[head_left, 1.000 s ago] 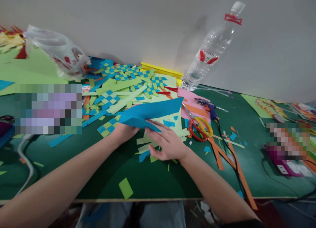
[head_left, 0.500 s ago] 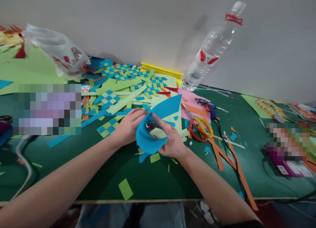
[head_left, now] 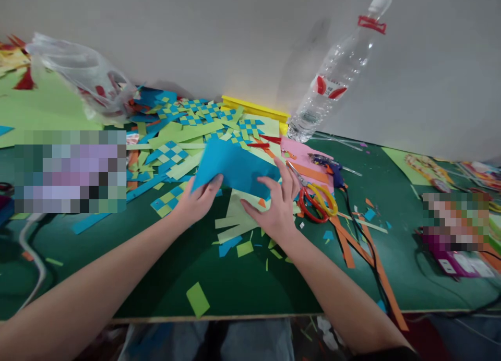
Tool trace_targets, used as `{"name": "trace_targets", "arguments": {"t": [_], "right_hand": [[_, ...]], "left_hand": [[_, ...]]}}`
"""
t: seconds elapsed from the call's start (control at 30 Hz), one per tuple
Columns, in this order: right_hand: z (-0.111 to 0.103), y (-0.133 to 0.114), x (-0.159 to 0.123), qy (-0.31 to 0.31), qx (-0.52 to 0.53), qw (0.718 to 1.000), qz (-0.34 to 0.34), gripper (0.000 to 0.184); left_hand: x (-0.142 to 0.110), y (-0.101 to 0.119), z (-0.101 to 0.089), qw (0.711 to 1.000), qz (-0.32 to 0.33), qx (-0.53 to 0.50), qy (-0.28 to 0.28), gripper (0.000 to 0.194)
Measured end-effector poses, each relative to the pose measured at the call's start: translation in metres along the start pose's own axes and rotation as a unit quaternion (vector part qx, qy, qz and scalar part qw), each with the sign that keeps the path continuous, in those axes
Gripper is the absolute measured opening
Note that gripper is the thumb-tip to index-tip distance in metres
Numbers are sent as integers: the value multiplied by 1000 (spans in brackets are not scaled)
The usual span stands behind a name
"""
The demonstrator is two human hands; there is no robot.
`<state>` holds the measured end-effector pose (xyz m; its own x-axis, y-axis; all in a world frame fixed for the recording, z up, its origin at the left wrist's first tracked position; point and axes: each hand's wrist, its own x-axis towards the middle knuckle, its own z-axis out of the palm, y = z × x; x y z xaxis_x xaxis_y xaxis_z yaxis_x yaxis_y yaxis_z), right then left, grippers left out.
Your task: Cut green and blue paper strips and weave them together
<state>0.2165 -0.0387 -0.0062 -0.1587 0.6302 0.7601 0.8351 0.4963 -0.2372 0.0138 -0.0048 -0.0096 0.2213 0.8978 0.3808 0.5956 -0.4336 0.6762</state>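
A piece of blue paper [head_left: 237, 168] is held above the middle of the green table. My left hand [head_left: 199, 198] grips its lower left edge, thumb lying on the near face and the other fingers hidden behind. At the paper's right end, my right hand [head_left: 277, 202] has its fingers spread and thumb apart; its fingertips are close to the sheet, and I cannot tell if they touch it. Beneath lie pale green paper strips [head_left: 238, 217]. Scissors [head_left: 318, 200] with red and yellow handles rest just right of my right hand.
Blue and green woven paper pieces [head_left: 170, 156] heap behind my left hand. A clear plastic bottle [head_left: 338, 71] leans against the wall. Beside the scissors are a blue glue gun [head_left: 334, 173] and orange strips [head_left: 381, 269]. A plastic bag [head_left: 84, 74] sits back left.
The blue paper, curled into a loop before, is now opened out nearly flat. My right hand has loosened its fingers from it, and my left hand has shifted a little left.
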Motion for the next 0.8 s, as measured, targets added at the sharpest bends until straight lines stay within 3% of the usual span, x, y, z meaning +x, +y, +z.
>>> {"name": "trace_targets", "arguments": {"t": [0.2,0.33,0.53,0.67,0.8], "right_hand": [[5,4,-2,-71,-13,997,12,19],[4,4,-3,-77,-1,997,15,13],[3,6,0,-56,77,995,12,9],[3,8,0,-19,145,989,21,16],[5,7,-3,-22,212,976,38,30]], "left_hand": [[6,6,-5,994,-82,-69,-27,49],[7,7,-5,993,-84,-69,-39,49],[7,10,-4,993,-63,-96,-12,42],[8,8,0,977,-23,-202,-65,35],[9,5,4,965,-73,-242,-65,48]]}}
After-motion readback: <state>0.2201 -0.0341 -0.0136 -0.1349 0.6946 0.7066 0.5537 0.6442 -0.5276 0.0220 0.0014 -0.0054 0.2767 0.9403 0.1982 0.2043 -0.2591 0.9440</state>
